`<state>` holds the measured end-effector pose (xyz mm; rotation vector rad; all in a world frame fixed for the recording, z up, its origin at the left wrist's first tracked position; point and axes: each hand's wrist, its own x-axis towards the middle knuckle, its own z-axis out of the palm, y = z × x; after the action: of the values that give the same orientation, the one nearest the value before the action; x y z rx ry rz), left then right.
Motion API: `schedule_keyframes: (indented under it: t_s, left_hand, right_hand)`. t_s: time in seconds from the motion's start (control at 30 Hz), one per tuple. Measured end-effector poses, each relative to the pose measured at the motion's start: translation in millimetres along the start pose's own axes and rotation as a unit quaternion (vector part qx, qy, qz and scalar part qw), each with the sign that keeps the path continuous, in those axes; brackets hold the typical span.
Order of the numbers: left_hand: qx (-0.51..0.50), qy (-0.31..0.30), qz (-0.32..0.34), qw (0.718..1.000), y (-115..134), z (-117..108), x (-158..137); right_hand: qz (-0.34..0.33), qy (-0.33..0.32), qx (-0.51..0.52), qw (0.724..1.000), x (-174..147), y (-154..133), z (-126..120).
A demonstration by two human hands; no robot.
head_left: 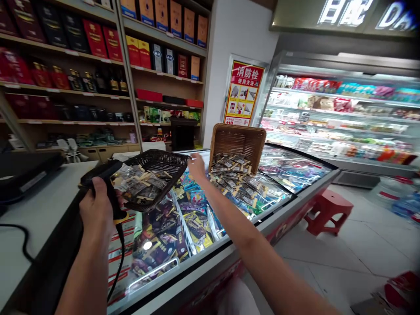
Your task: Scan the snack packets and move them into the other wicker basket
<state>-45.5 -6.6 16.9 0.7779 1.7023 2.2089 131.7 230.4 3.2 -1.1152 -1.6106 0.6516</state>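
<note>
My left hand (96, 205) is wrapped round the handle of a black barcode scanner (104, 168), whose cable hangs down below it. The scanner's head overlaps the near left side of a dark woven basket (173, 164). Inside that basket lie several small clear-and-brown packets (144, 181). My right hand (197, 167) is closed at the basket's far right corner, gripping the rim; its fingertips are partly hidden. Just to the right, a tan wicker basket (238, 140) stands tilted with its opening towards me. Similar packets (241, 175) spill from it onto the glass top.
A glass-topped freezer (203, 258) filled with wrapped ice creams runs below both baskets. To the left is a white counter (62, 197) with a black device (28, 173). A red stool (330, 210) stands beyond the freezer at right. Stocked shelves (78, 54) line the back.
</note>
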Motion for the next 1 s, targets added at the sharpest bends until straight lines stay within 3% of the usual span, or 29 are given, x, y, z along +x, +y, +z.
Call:
schedule_keyframes:
  t_s: [0.07, 0.13, 0.23, 0.37, 0.43, 0.5, 0.6, 0.67, 0.77, 0.9, 0.97, 1.0]
  left_hand:
    - [-0.045, -0.001, -0.020, 0.999, -4, -3, 3]
    - [-0.058, -0.039, -0.025, 0.997, -7, -4, 2]
    - [-0.052, -0.078, -0.030, 0.995, -7, -2, -3]
    - [-0.056, -0.073, -0.045, 0.995, -4, 2, -11]
    - [-0.057, -0.073, -0.050, 0.994, -2, 4, -13]
    - [-0.063, -0.079, -0.051, 0.994, -2, 6, -14]
    - [-0.068, -0.100, -0.042, 0.992, -5, 8, -14]
    - [-0.068, -0.115, -0.031, 0.990, -8, 10, -13]
    - [-0.061, -0.151, -0.012, 0.987, -12, 14, -14]
    - [-0.027, -0.250, -0.013, 0.968, -7, 20, -25]
    - [-0.006, -0.297, -0.026, 0.954, -4, 23, -32]
    - [0.002, -0.315, -0.033, 0.948, -3, 25, -36]
  right_hand:
    - [-0.082, -0.171, -0.048, 0.981, 2, -18, 38]
    - [-0.127, -0.283, -0.117, 0.943, 8, -33, 70]
    - [-0.112, -0.365, -0.188, 0.905, 19, -47, 102]
    - [-0.070, -0.398, -0.195, 0.894, 27, -46, 119]
    - [-0.066, -0.387, -0.187, 0.901, 29, -41, 118]
    - [-0.073, -0.339, -0.146, 0.927, 32, -35, 110]
    - [-0.061, -0.188, 0.005, 0.980, 32, -29, 87]
    - [-0.010, -0.079, 0.129, 0.988, 27, -28, 66]
    - [0.119, -0.009, 0.302, 0.946, 7, -25, 30]
    - [0.261, -0.048, 0.457, 0.849, -29, -5, -15]
    - [0.287, -0.030, 0.466, 0.836, -44, 11, -31]
    - [0.282, -0.006, 0.452, 0.846, -49, 20, -37]
